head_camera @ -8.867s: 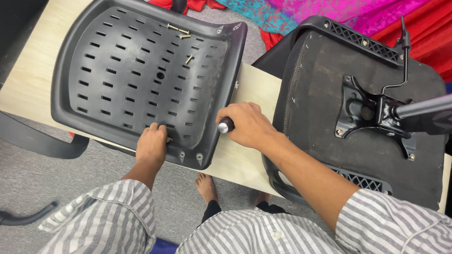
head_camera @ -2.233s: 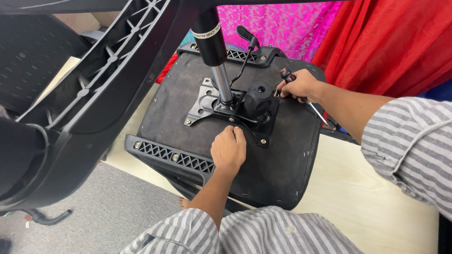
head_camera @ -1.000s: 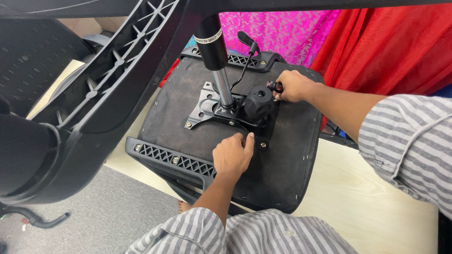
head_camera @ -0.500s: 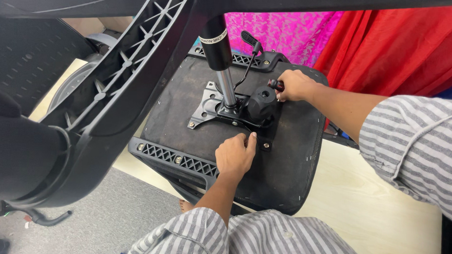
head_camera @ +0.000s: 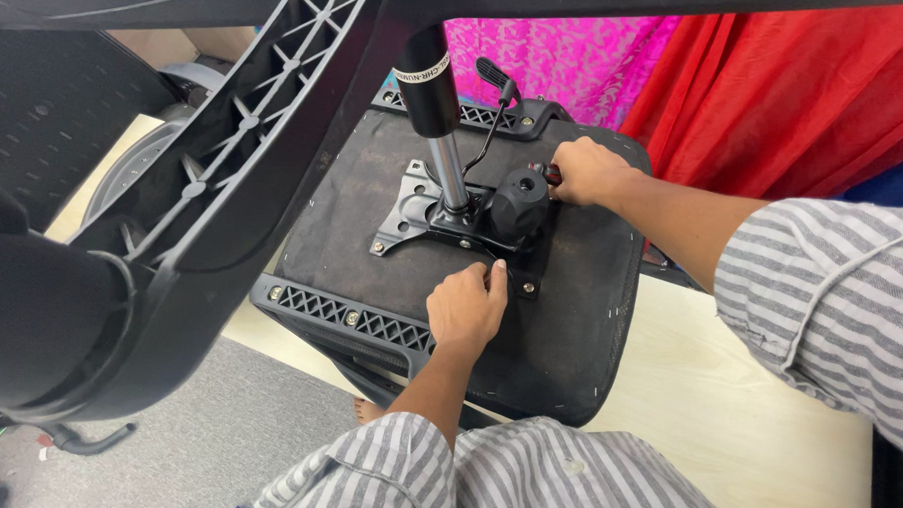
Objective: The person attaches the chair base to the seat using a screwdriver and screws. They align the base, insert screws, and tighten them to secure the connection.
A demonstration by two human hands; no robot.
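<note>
An upturned black chair seat (head_camera: 573, 290) lies on a pale wooden table (head_camera: 737, 414). A black metal mechanism plate (head_camera: 410, 200) with a round knob (head_camera: 518, 197) and a gas lift column (head_camera: 428, 95) is bolted to its underside. My left hand (head_camera: 465, 306) rests on the seat, fingertips touching the plate's near edge beside a bolt (head_camera: 526, 287). My right hand (head_camera: 581, 171) is closed around a screwdriver handle (head_camera: 547, 171), held against the plate's far corner next to the knob. The screwdriver tip is hidden.
The chair's black star base (head_camera: 218, 162) looms over the upper left, close to the camera. A slotted black backrest shell (head_camera: 36, 108) lies at far left. Pink and red cloth (head_camera: 786, 82) hangs behind. Grey carpet (head_camera: 198, 443) and a loose armrest piece (head_camera: 78, 437) lie below.
I have left the backrest shell for the upturned seat. In the last second my hands barely moved; the right hand stayed at the plate's far corner with the screwdriver, the left by the near edge.
</note>
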